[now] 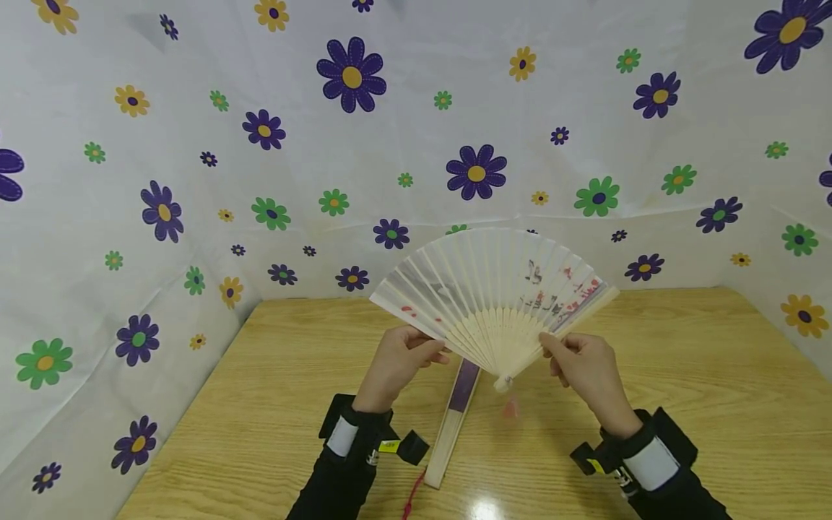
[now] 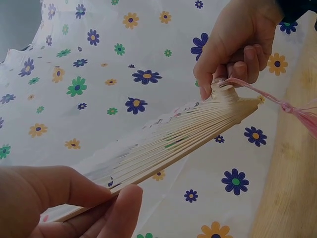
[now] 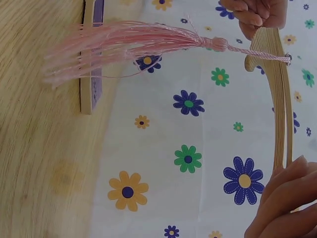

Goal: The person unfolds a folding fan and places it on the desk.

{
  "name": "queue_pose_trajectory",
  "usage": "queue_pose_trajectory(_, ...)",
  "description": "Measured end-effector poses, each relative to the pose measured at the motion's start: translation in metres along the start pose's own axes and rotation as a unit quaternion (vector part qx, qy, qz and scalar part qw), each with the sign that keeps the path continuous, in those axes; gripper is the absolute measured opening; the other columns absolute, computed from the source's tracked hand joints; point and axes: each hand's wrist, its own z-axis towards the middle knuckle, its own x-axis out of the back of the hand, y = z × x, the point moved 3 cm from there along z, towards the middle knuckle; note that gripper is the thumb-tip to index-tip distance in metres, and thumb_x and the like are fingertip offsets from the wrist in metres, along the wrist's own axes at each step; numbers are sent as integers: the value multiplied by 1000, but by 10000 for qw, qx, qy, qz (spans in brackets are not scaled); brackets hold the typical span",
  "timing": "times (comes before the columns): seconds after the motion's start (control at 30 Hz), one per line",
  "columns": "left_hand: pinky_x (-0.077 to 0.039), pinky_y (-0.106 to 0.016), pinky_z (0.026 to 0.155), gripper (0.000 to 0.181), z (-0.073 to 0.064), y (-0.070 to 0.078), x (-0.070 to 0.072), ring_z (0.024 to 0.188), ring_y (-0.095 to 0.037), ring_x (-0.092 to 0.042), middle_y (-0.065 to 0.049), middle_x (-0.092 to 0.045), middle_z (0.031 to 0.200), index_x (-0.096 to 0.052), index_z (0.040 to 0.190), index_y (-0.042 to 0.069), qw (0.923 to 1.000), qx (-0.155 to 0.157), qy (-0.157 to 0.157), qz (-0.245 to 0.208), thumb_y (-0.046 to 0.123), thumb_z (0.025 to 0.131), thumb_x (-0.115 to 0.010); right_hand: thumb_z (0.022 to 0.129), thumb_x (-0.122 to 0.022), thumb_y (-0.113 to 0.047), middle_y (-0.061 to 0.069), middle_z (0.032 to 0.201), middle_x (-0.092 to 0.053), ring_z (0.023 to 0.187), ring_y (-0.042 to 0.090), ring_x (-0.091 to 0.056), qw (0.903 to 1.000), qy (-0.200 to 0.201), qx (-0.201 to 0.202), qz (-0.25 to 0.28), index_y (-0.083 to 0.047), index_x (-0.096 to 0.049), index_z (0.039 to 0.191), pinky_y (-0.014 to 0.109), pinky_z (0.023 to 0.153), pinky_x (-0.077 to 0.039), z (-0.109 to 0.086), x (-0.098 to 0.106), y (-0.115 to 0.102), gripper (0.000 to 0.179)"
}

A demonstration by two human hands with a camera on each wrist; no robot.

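A spread folding fan with pale wooden ribs and a white leaf, printed with red blossoms and dark writing, is held up over the table. My left hand pinches its left outer rib between thumb and fingers. On the other side my right hand pinches the right outer rib. The ribs meet at a rounded pivot at the bottom, between the hands. From that pivot a pink tassel hangs by a cord, as the right wrist view shows.
A second fan, folded, with a purple band, lies on the wooden table below the spread one. Its red cord trails toward the front. White cloth with printed flowers stands behind the table and along its sides.
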Motion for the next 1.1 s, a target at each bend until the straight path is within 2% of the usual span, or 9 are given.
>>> queue_pose_trajectory(0.23,-48,-27,69,23,1,-1,1,70,-13,-66,-13,-73,78,-69,101,-5,9996,12,139,-241,11,87,-61,89,-59,-32,-4,50,-50,43,7,-43,9987,-63,-131,485,8,-63,76,20,39,-35,0,-1,-1,43)
queue_pose_trajectory(0.4,-45,-25,65,22,2,-1,2,68,-12,-66,-7,-72,73,-69,102,-5,9985,17,265,-473,9,87,-60,89,-60,-30,-7,49,-49,43,6,-41,9958,30,-205,897,8,-62,74,18,38,-35,0,-2,-1,40)
queue_pose_trajectory(0.6,-46,-24,65,23,3,-1,3,67,-10,-66,-7,-72,73,-68,101,-6,9980,-24,386,-497,10,88,-59,88,-61,-28,-8,48,-48,43,6,-40,9906,90,-331,1326,1,-61,68,18,38,-34,-2,-4,-1,35)
queue_pose_trajectory(0.8,-47,-25,67,23,4,-2,5,67,-9,-65,-9,-72,73,-68,101,-6,9980,-11,399,-491,11,88,-59,89,-60,-29,-8,49,-47,43,5,-40,9808,-224,-708,1801,-12,-57,60,17,40,-33,-2,-7,1,34)
queue_pose_trajectory(0.93,-48,-27,68,23,5,-2,6,69,-10,-65,-7,-72,72,-68,100,-6,9978,-12,449,-486,11,88,-58,89,-59,-30,-9,49,-47,43,5,-40,9776,-334,-791,1920,-15,-56,57,17,40,-33,-2,-7,2,36)
queue_pose_trajectory(1.1,-49,-25,67,24,6,-3,6,77,-13,-68,-16,-74,83,-69,101,-5,9975,-31,535,-455,12,89,-58,89,-60,-31,-10,48,-46,41,4,-39,9725,-268,-852,2152,-16,-57,55,16,39,-33,-2,-8,1,37)
